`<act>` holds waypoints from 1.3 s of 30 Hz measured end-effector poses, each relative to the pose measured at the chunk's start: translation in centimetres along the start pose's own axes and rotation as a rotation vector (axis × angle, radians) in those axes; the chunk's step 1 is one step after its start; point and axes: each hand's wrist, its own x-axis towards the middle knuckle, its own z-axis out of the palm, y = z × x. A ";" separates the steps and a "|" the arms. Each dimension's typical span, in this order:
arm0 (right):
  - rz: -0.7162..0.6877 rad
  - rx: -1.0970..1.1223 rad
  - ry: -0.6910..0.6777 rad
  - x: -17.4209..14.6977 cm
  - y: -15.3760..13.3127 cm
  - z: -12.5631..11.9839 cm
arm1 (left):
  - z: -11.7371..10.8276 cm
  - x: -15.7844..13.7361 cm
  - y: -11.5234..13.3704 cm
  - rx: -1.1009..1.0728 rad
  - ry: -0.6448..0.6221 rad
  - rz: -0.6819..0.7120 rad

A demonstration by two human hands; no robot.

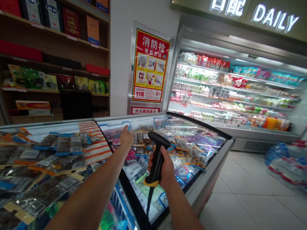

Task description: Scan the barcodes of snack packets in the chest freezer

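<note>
My right hand (167, 168) is wrapped around the grip of a black barcode scanner (157, 158) with a yellow-edged base. Its coiled cable (149, 200) hangs down toward the freezer's near edge. Further forward and to the left, my left hand (127, 138) reaches over the freezer chest's glass lid, beside a group of small flat snack packets (176, 144) lying there. The fingers of that hand look drawn together, but the arm's angle hides whatever they hold. A larger heap of clear-windowed packets (58, 146) with orange and blue edges covers the lid on the left.
Bagged goods (142, 183) show through the glass of the freezer chest (215, 163). Shelves of boxes (50, 28) stand at left, and a lit refrigerated display (232, 92) at the back. Shrink-wrapped water bottles (294, 164) sit on the tiled floor (243, 207) at right.
</note>
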 end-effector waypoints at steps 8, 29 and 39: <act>0.005 -0.008 -0.006 -0.1 0.0 0.1 | -6.2 -3.3 0.3 0.225 -0.125 0.194; 0.073 -0.011 -0.078 -0.5 0.2 -0.1 | -17.0 -10.3 -6.2 0.947 -0.130 0.067; 0.082 -0.001 -0.083 -0.6 0.0 -0.1 | -37.0 -20.5 -10.9 0.850 0.001 0.053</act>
